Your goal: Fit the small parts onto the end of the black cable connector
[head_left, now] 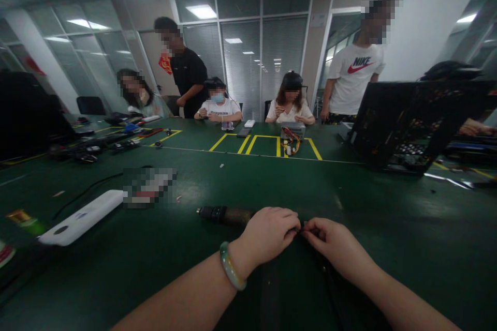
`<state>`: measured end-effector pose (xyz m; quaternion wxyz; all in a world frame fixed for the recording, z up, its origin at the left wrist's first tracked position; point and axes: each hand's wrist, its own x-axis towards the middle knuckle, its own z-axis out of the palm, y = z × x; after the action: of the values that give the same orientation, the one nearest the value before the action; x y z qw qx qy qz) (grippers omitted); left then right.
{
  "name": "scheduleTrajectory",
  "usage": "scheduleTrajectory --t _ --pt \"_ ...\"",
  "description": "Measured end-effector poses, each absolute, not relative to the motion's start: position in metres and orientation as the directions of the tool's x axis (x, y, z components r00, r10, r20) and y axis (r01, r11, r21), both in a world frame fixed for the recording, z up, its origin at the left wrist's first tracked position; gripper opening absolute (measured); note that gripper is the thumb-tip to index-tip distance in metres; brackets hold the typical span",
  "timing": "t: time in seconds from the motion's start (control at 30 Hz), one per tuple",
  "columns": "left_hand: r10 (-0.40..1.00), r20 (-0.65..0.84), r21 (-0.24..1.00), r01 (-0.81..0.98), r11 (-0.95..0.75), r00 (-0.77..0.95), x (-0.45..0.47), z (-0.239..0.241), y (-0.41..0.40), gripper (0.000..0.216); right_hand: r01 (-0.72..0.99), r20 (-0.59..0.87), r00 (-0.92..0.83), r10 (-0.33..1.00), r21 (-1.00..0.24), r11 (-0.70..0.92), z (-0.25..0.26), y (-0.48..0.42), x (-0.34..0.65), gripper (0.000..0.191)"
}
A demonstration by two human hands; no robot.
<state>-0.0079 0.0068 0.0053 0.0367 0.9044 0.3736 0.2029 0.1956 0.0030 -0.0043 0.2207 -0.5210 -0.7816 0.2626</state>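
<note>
A dark electric screwdriver (229, 215) lies across the green table with its metal tip towards the left. Over its rear half curls my left hand (269, 227), closed on the body and hiding part of it. A greenish bangle (232, 266) circles my left wrist. Just beyond the tool's rear end, my right hand (324, 235) is closed in a pinch on a small black piece that looks like the tool's cord. The fingertips of both hands nearly meet there. A dark cord (328, 279) runs down towards me below my right hand, partly lost in shadow.
A white power strip-like device (83, 217) and a blurred-out flat object (151, 189) lie at left, near a green-and-gold bottle (27, 222). A black computer case (404, 126) stands at right. Opposite, people sit and stand beyond a power supply (293, 132) and yellow tape marks (278, 146).
</note>
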Motion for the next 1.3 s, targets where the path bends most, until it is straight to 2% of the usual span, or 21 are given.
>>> scheduleTrajectory --t 0.17,0.33,0.6,0.77,0.97,1.17,1.3 --pt "0.739 0.334 0.234 0.708 -0.667 0.585 -0.0075 0.0063 0.0057 0.015 0.694 0.064 -0.351 0.934 -0.651 0.306 -0.0037 0.0031 0.1957 0.016" --pt "0.709 0.330 0.225 0.678 -0.700 0.623 -0.0081 0.0078 0.0055 0.006 0.682 0.053 -0.362 0.931 -0.666 0.303 -0.0079 0.0047 0.1968 0.016" --pt "0.748 0.339 0.248 0.712 -0.657 0.571 -0.0071 0.0076 0.0046 0.014 0.676 0.020 -0.364 0.931 -0.682 0.279 -0.0066 0.0035 0.1985 0.016" --pt "0.712 0.333 0.236 0.677 -0.697 0.618 -0.0079 0.0072 0.0054 0.005 0.688 0.032 -0.354 0.935 -0.669 0.283 -0.0044 0.0031 0.1964 0.016" --pt "0.729 0.369 0.238 0.700 -0.674 0.576 -0.0076 0.0046 0.0067 0.020 0.690 0.043 -0.352 0.935 -0.663 0.290 -0.0082 0.0048 0.1977 0.016" --pt "0.704 0.371 0.214 0.682 -0.700 0.606 -0.0067 0.0047 0.0068 0.008 0.666 0.060 -0.359 0.931 -0.682 0.301 -0.0103 0.0051 0.1969 0.015" --pt "0.687 0.402 0.233 0.658 -0.716 0.605 -0.0081 0.0061 0.0062 0.014 0.669 0.050 -0.361 0.931 -0.682 0.296 -0.0093 0.0053 0.1971 0.015"
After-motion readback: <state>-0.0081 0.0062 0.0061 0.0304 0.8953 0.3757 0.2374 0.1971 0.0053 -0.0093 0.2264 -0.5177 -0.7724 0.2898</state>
